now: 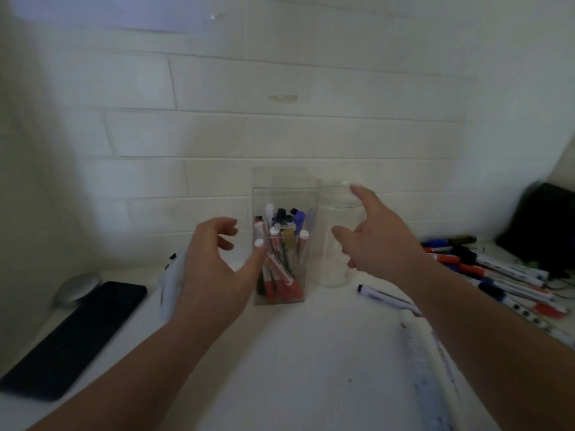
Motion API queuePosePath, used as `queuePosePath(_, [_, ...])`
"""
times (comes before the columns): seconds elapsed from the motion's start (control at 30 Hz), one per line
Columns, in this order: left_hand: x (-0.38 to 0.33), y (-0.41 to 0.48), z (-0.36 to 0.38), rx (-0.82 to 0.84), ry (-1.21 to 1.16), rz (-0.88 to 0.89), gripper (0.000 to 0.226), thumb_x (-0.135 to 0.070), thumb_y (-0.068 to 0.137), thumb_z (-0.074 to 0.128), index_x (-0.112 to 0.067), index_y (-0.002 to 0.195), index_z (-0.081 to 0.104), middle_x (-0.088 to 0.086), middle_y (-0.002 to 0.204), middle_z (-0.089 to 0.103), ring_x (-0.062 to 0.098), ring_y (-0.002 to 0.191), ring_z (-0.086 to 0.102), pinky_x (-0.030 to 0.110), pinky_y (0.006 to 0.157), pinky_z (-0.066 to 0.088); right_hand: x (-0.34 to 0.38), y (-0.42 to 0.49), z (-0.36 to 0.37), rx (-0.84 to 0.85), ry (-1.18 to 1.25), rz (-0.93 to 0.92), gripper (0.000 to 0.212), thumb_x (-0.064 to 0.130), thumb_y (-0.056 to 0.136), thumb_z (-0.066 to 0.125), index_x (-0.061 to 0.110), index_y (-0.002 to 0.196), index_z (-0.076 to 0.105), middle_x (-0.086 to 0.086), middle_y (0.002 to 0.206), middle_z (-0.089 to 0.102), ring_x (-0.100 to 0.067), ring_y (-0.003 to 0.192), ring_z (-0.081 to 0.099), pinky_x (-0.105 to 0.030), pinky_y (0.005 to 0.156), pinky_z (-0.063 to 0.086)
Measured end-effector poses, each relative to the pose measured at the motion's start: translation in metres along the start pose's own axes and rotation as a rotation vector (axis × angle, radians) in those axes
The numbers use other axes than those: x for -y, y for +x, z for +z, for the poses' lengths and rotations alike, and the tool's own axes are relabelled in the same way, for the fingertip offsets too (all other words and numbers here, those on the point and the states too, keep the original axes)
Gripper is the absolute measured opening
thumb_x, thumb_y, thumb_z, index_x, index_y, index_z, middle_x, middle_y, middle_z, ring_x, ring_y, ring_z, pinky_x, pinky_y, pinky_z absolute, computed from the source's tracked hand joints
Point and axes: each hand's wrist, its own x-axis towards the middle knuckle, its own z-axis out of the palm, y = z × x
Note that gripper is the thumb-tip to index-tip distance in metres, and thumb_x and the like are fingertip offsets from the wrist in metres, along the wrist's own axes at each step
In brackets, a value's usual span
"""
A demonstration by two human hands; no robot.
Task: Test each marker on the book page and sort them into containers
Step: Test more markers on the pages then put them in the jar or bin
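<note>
Both hands were spread and grasping nothing. The left hand [214, 269] hung at the nine o'clock side of the square clear container [312, 209], its thumb at the wall, though whether it touched was unclear. The right hand [379, 241] reached across the round jar [333, 275], which stood just beside the container at three o'clock. The sorted markers [280, 269] stood packed upright in the container, and the loose markers [485, 269] lay piled at three o'clock on the table, with the book page [426, 368] at five o'clock. To shift the containers well, each probably wanted a low grip around its walls, since the full one looked top-heavy and the jar light and slippery.
</note>
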Motion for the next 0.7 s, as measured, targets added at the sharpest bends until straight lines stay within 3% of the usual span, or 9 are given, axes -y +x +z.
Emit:
queuePosePath(0.07, [-0.024,-0.013,-0.004,0.006,0.001,0.142,0.017,-0.032,0.085,0.072,-0.027,0.092,0.057,-0.012,0.082,0.058,0.009,0.073,0.055,0.016,0.059,0.04,-0.004,0.006,-0.004,-0.047,-0.141,0.005,0.04,0.048,0.089,0.063,0.036,0.121,0.042,0.0,0.071,0.069,-0.018,0.064,0.068,-0.038,0.069,0.057])
queuePosePath(0.13, [-0.039,-0.022,0.002,0.166,0.022,0.263,0.012,-0.029,0.083,0.068,-0.026,0.078,0.057,-0.011,0.071,0.056,0.012,0.065,0.054,0.02,0.056,0.04,-0.008,0.007,-0.011,-0.099,-0.251,0.008,0.033,0.057,0.089,0.061,0.03,0.102,0.045,0.001,0.071,0.066,-0.018,0.071,0.065,-0.034,0.067,0.049])
queuePosePath(0.23, [-0.054,-0.034,0.027,0.389,0.119,0.365,0.011,-0.036,0.087,0.062,-0.03,0.08,0.055,-0.015,0.075,0.051,0.006,0.07,0.052,0.02,0.061,0.042,-0.015,-0.002,-0.035,-0.184,-0.292,0.012,0.04,0.068,0.084,0.058,0.03,0.09,0.046,0.002,0.076,0.065,-0.018,0.075,0.062,-0.037,0.072,0.051])
queuePosePath(0.3, [-0.067,-0.042,0.049,0.441,0.12,0.339,0.012,-0.036,0.088,0.064,-0.031,0.094,0.055,-0.02,0.085,0.046,0.0,0.077,0.05,0.017,0.068,0.041,-0.022,-0.014,-0.058,-0.243,-0.278,0.004,0.043,0.071,0.081,0.059,0.03,0.088,0.047,0.003,0.076,0.066,-0.018,0.07,0.064,-0.041,0.072,0.056])
queuePosePath(0.43, [-0.095,-0.047,0.093,0.443,0.047,0.233,0.063,-0.043,0.082,0.074,-0.026,0.133,0.042,-0.015,0.119,0.037,-0.002,0.107,0.042,0.019,0.093,0.04,-0.037,-0.044,-0.11,-0.255,-0.186,0.043,0.044,0.07,0.079,0.063,0.027,0.084,0.052,0.002,0.075,0.07,-0.017,0.065,0.068,-0.043,0.068,0.06])
queuePosePath(0.53, [-0.112,-0.044,0.125,0.445,-0.033,0.249,0.086,-0.054,0.07,0.08,-0.024,0.139,0.038,-0.018,0.124,0.035,-0.005,0.112,0.033,0.017,0.097,0.032,-0.049,-0.064,-0.138,-0.205,-0.082,0.08,0.046,0.064,0.08,0.066,0.019,0.082,0.057,-0.005,0.059,0.07,-0.024,0.054,0.069,-0.049,0.064,0.062])
queuePosePath(0.63, [-0.119,-0.045,0.154,0.541,-0.104,0.168,0.1,-0.059,0.059,0.085,-0.033,0.142,0.036,-0.017,0.133,0.048,0.001,0.118,0.049,0.031,0.1,0.046,-0.064,-0.075,-0.149,-0.163,0.096,0.123,0.045,0.053,0.085,0.069,0.009,0.086,0.06,-0.011,0.056,0.07,-0.03,0.054,0.07,-0.05,0.063,0.062])
queuePosePath(0.7, [-0.12,-0.048,0.167,0.574,-0.144,0.145,0.1,-0.056,0.057,0.089,-0.039,0.14,0.035,-0.018,0.129,0.052,0.0,0.114,0.054,0.03,0.096,0.05,-0.074,-0.077,-0.15,-0.164,0.151,0.112,0.044,0.049,0.086,0.069,0.006,0.088,0.06,-0.012,0.057,0.07,-0.026,0.051,0.069,-0.041,0.058,0.063])
